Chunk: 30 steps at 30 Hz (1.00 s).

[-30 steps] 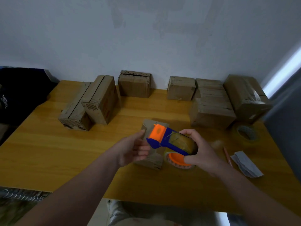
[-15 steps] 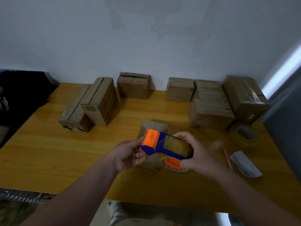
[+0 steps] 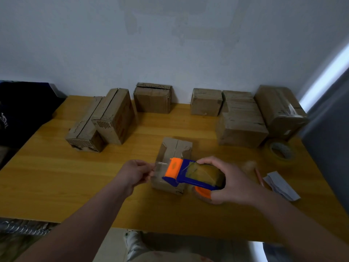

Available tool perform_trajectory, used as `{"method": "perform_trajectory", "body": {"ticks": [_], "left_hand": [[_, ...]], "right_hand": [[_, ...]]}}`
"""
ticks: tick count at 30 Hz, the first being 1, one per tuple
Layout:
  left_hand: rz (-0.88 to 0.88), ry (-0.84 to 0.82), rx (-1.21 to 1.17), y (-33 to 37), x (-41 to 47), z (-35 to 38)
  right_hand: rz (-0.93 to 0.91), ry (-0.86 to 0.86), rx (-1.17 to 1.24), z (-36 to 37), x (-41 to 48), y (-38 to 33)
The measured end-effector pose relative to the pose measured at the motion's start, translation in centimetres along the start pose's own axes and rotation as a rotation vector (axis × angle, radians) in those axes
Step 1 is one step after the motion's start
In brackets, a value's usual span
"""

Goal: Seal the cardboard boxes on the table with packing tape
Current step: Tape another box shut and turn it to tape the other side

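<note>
A small cardboard box point(image 3: 174, 150) lies in the middle of the wooden table point(image 3: 56, 176), its top flaps meeting in a centre seam. My right hand point(image 3: 229, 183) grips a blue and orange tape dispenser point(image 3: 184, 173) loaded with a brown roll, held just above the near end of the box. My left hand point(image 3: 135, 173) pinches the clear tape end point(image 3: 159, 168) drawn out from the dispenser's orange front, to the left of the box.
Several cardboard boxes stand along the back: two on the left point(image 3: 105, 118), one at centre back point(image 3: 153, 98), others on the right point(image 3: 241, 125). A spare tape roll point(image 3: 281, 151), a pencil point(image 3: 257, 175) and folded paper point(image 3: 281, 185) lie right.
My left hand took hold of the tape end and pulled it leftward away from the dispenser. The dispenser stayed over the small box, shifting slightly left.
</note>
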<state>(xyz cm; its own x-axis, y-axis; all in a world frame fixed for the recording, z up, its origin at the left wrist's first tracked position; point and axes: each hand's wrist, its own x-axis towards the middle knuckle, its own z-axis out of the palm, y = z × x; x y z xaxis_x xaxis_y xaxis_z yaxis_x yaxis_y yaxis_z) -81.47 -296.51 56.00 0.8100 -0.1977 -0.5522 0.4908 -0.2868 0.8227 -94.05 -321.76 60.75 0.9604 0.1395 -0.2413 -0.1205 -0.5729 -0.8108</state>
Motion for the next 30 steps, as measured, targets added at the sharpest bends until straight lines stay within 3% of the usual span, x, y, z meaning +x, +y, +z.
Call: {"method": "perform_trajectory", "body": {"ticks": [2,5,12,30], "left_hand": [[0.053,0.105,0.071,-0.7,0.2,-1.7],[0.108,0.125,0.182,-1.8,0.2,-2.8],[0.162,0.243,0.34,-3.6,0.5,-1.2],[0.156,0.259,0.375,-5.5,1.4,0.0]], "right_hand": [[0.021,0.013,-0.075,-0.8,-1.0,0.4],[0.056,0.003,-0.193,-1.3,-1.9,0.8],[0.091,-0.023,-0.219,-0.4,-1.5,1.8],[0.145,-0.044,-0.295,0.5,-0.1,4.8]]}}
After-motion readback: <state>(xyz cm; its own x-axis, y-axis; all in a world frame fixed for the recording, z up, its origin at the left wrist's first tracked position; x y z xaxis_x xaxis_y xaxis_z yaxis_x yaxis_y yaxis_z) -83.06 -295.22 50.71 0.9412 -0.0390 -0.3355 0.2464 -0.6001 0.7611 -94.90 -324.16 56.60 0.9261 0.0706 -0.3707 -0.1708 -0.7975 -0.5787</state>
